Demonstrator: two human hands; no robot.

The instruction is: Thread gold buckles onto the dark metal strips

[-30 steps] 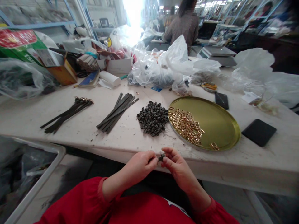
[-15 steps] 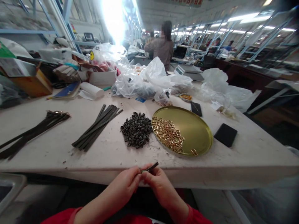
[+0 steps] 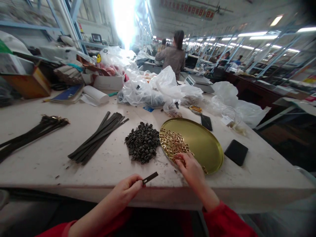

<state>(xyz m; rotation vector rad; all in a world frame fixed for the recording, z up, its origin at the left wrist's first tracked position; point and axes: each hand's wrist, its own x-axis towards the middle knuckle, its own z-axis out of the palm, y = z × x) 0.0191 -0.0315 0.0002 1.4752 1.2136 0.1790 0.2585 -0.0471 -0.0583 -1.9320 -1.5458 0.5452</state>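
Note:
My left hand (image 3: 130, 187) is closed over the near edge of the table, pinching a dark strap (image 3: 151, 177) with a slot cut near its end. The strap's free end points up and right; the rest is hidden. My right hand (image 3: 191, 168) reaches over the near rim of a round gold tray (image 3: 207, 141). Its thumb and fingertips are drawn together on a small gold buckle (image 3: 178, 158) at the edge of a pile of gold buckles (image 3: 174, 141). Left of the tray lies a heap of small dark loops (image 3: 142, 141).
A bundle of dark straps (image 3: 98, 138) lies left of the loops, and straps with buckles (image 3: 37, 131) lie farther left. A black flat case (image 3: 236, 152) is right of the tray. Plastic bags (image 3: 158, 87) line the back. A person (image 3: 172, 56) stands beyond the table.
My right hand has left the strap and moved right and up to the buckles on the tray. My left hand has kept the strap and shifted slightly left. The view has tilted a little.

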